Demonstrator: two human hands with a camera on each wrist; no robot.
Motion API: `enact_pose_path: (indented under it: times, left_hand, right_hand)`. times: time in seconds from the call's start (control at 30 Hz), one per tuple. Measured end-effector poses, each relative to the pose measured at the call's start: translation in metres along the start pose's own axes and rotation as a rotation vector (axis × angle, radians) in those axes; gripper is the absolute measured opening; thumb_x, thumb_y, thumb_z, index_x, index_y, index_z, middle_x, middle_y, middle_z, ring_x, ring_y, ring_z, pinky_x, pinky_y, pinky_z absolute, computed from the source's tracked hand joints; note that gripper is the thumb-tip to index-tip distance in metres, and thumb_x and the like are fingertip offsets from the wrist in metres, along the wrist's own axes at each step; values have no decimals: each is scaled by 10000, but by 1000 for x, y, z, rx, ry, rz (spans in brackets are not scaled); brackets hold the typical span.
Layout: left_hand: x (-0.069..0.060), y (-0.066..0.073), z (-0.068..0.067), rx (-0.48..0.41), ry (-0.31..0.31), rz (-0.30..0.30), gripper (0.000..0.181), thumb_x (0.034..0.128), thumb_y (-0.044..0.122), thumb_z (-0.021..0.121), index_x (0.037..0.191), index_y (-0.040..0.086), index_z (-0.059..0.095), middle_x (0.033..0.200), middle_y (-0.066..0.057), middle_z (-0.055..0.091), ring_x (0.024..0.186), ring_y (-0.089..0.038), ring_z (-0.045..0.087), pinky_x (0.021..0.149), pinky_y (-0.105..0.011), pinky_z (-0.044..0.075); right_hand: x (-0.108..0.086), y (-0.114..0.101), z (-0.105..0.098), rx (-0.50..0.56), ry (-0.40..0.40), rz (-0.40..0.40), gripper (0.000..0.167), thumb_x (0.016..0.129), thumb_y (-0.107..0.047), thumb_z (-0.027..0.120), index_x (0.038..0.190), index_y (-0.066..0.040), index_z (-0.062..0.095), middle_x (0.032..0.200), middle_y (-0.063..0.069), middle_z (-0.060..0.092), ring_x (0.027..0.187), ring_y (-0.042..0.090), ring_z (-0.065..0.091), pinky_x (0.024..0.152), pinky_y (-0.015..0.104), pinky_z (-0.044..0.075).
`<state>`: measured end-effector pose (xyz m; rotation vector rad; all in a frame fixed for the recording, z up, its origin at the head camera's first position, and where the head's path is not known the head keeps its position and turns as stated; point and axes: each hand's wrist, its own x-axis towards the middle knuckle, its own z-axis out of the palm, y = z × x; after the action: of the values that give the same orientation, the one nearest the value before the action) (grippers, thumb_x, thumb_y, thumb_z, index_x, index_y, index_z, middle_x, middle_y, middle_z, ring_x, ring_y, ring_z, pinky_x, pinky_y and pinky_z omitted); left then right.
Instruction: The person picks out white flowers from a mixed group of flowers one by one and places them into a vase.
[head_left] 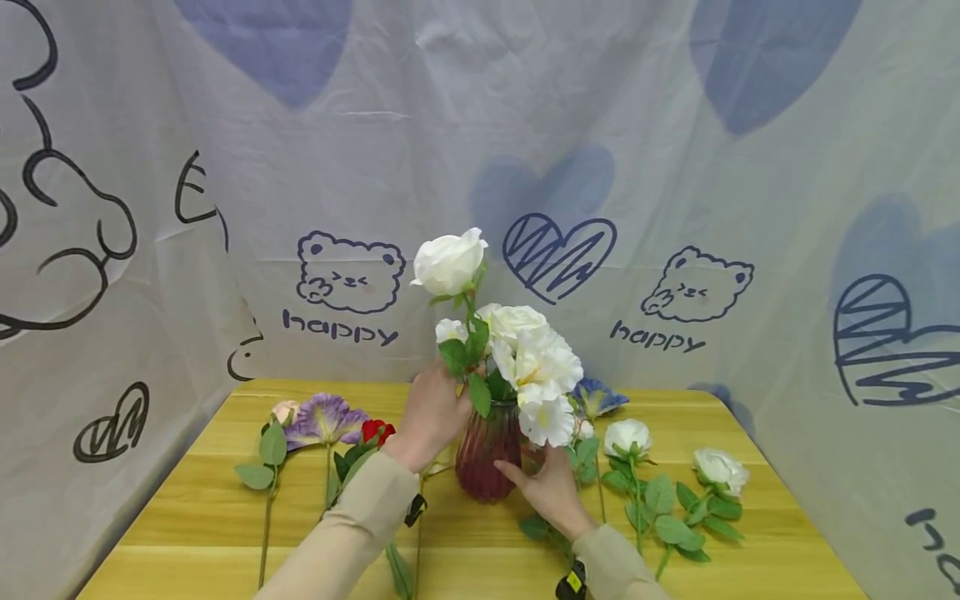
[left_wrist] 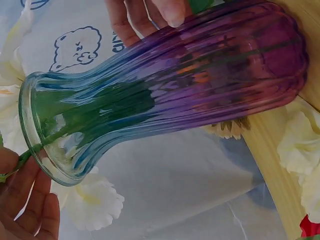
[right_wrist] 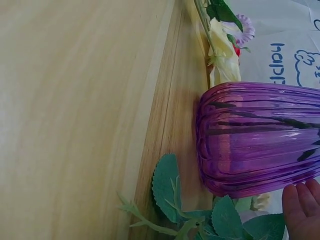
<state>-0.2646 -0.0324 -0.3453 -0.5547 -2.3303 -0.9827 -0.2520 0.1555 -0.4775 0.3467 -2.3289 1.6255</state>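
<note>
A ribbed glass vase, blue-green at the mouth and purple-red below, stands on the table. White flowers crowd its mouth, and stems show through the glass. At the rim my left hand pinches a green stem; a tall white rose rises above that hand. My right hand holds the vase's right side, its thumb on the front and its fingers partly hidden behind. In the right wrist view, fingertips lie against the purple glass.
Left on the wooden table lie a purple flower, a pale pink bud and a red rose. White roses and a blue flower lie right. A printed cloth hangs behind.
</note>
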Motion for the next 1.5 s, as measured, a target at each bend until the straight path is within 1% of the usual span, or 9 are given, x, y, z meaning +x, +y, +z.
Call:
enact_pose_path:
  times: [0.4,0.47,0.57,0.7,0.93,1.03,1.17,1.37,1.5]
  left_hand:
    - [12,5,-4,-64,18,-8,145,1003,143,593,1067,59,692,1014,-173,755,905,-332,740,760,-452,612]
    - [13,6,-4,-32,4,-16,160,999,168,598,1046,71,716,994,-175,762,913,-364,739,771,-476,610]
    - [14,7,-3,17,-69,-63,206,1000,253,620,985,74,720,930,-172,759,882,-377,738,747,-477,605]
    - [12,7,1,86,-163,-79,195,995,240,636,977,52,683,915,-166,734,886,-355,726,768,-456,606]
    - [9,5,5,129,-148,-23,211,976,249,667,997,39,655,909,-173,718,883,-367,712,785,-483,600]
    - [9,4,4,99,-159,-8,197,961,222,685,1049,54,632,939,-155,720,907,-350,710,793,-472,599]
    - [7,2,0,-21,-216,-48,191,923,104,658,1106,61,623,1000,-114,701,927,-266,693,821,-406,598]
    - [0,0,-9,-122,-293,-152,453,909,152,580,1328,-9,518,1236,-163,620,1094,-273,632,954,-438,563]
    - [-1,-1,-12,-177,-267,-130,635,910,195,561,1505,46,395,1413,-153,565,1270,-311,579,1063,-492,509]
  right_hand:
    - [-1,-1,-1,8,6,21,701,826,-190,844,1413,-125,465,1382,125,561,1238,360,601,1025,466,555]
    - [-1,-1,-1,13,8,8,704,822,-171,845,1410,-124,460,1379,117,558,1236,348,596,1027,465,554]
    - [-1,-1,-1,15,5,2,673,819,-158,846,1384,-138,481,1298,82,588,1216,312,603,1030,459,554]
    - [0,-2,-2,16,-4,-4,648,813,-149,850,1357,-166,498,1172,33,594,1176,263,603,1041,458,547]
    - [0,1,-3,22,3,-29,683,806,-141,855,1386,-174,495,1226,47,597,1212,290,600,1046,460,542]
    - [0,1,-3,19,4,-40,705,810,-148,853,1411,-196,487,1287,48,602,1225,302,597,1041,475,543]
    - [0,1,-3,22,5,-55,700,816,-164,850,1415,-218,491,1315,43,609,1230,304,594,1030,496,544]
    - [-1,3,-2,29,6,-60,681,818,-168,849,1403,-233,506,1317,37,610,1233,310,594,1032,511,536]
    - [-2,3,-1,40,-6,-24,697,822,-171,846,1412,-225,479,1342,51,580,1263,312,576,1053,489,533]
